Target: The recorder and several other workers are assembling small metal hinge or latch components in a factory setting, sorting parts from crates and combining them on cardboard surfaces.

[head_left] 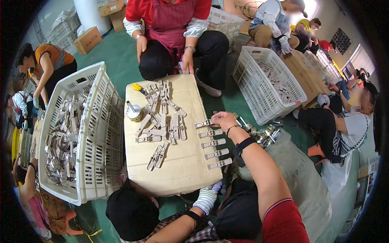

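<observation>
My bare right hand (223, 120) pinches the end of a beige lever-like clip (204, 123) at the right edge of the cardboard-topped work surface (178, 170). Below it, several similar clips (213, 143) are lined up along that edge, their ends sticking out past it. My left hand (207, 199), in a striped glove, is low beside the near right corner of the surface; its fingers are partly hidden, and I cannot tell what they do. A loose pile of clips (162, 109) covers the middle and far part. Two more clips (158, 156) lie side by side nearer me.
Left of the surface stands a white crate (91, 133) full of metal parts; another crate (263, 87) is at the far right. On the surface are a round metal piece with a post (133, 111) and a yellow-handled tool (139, 88). Shiny fittings (265, 135) lie right. A person (170, 24) sits opposite.
</observation>
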Demonstrator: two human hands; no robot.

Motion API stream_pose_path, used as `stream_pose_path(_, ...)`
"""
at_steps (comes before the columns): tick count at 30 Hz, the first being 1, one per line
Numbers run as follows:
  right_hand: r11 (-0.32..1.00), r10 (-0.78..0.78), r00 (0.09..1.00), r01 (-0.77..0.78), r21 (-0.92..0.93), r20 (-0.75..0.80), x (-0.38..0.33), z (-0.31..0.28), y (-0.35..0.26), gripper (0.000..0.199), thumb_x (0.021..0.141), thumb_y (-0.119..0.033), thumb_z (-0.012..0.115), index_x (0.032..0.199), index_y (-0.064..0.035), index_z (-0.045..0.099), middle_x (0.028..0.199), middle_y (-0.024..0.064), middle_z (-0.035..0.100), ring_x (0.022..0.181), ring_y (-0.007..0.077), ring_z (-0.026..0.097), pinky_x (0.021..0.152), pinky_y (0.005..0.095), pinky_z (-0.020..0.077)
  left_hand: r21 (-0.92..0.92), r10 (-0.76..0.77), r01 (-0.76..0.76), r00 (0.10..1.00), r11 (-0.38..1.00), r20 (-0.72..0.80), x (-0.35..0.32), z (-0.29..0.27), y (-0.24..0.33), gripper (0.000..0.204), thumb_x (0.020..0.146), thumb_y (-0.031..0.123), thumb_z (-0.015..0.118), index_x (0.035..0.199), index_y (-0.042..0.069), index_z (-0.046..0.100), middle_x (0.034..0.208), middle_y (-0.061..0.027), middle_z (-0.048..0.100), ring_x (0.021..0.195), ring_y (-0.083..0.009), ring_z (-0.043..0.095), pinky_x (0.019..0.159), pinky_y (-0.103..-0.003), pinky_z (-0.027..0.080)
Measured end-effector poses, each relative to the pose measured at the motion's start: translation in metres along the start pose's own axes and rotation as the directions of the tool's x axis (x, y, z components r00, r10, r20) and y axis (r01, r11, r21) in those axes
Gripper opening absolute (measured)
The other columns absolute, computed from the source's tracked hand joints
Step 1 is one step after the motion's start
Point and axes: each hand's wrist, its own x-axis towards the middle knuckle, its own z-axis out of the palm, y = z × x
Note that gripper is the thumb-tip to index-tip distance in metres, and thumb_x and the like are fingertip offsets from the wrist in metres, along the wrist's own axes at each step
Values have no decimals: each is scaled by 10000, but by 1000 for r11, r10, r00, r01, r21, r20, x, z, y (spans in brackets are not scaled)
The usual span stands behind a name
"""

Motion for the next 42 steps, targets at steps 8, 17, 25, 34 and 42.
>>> stream_pose_path(8,1000,-9,1000,9,12,-6,4,-7,7,90,756,56,590,844,64,576,807,115,606,717,208,629,654,291,545,30,-7,5,999,1000,42,3,0,-4,319,872,219,564,1126,27,551,1094,-94,602,1002,-198,544,888,-308,401)
stream_pose_path(17,999,13,1000,-13,40,6,2,-8,2,112,744,39,600,848,81,590,809,132,622,704,217,643,625,278,539,9,-26,25,999,1000,42,2,1,0,342,867,212,571,1155,30,538,1142,-97,582,1044,-198,528,913,-307,387)
stream_pose_path(25,998,51,998,-52,-46,-24,-5,-2,-8,126,761,60,586,874,113,571,828,160,616,733,254,643,681,320,563,113,-35,29,998,993,43,2,-1,1,345,865,208,571,1162,37,535,1144,-103,580,1065,-216,519,935,-316,372)
stream_pose_path(34,996,56,997,-59,-73,-46,2,-2,-6,90,756,59,593,828,113,595,796,170,621,689,262,647,615,320,574,10,0,0,999,1000,37,5,-1,-10,367,871,216,569,1179,25,513,1168,-89,567,1080,-195,509,950,-305,359)
stream_pose_path(42,968,93,992,-111,-223,-90,4,-2,-4,63,734,55,595,783,86,620,788,157,642,643,259,654,551,322,552,67,-33,31,999,997,35,5,-2,-7,387,863,230,581,1186,31,508,1170,-94,567,1083,-197,512,949,-308,361)
